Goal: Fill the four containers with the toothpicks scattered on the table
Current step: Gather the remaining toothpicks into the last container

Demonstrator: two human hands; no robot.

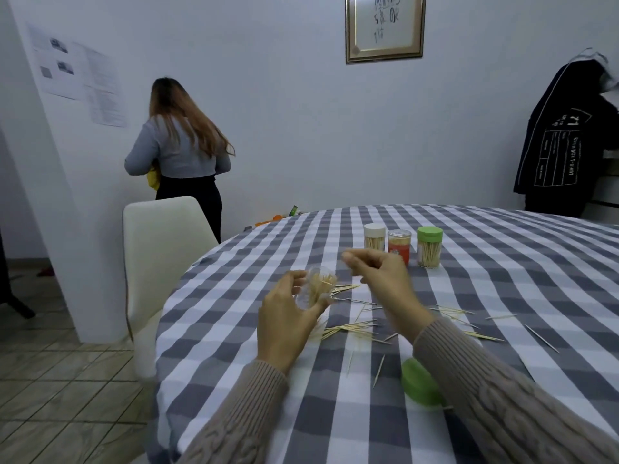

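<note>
- Left hand (288,316) is gripping the clear plastic toothpick container (316,288), tilted, above the table's left edge.
- Right hand (378,272) is hovering beside it, fingertips pinched together; blurred, contents unclear.
- Thin wooden toothpicks (351,328) are lying scattered across the grey-and-white checked tablecloth (502,262).

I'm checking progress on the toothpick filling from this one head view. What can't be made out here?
- Right hand: motion-blurred; whether its fingertips pinch a toothpick cannot be told.
- Clear container in the left hand: fill level partly hidden by fingers.
- Green lid: partly covered by the right sleeve.
- Orange container: lower part hidden behind the right hand; label unreadable.
</note>
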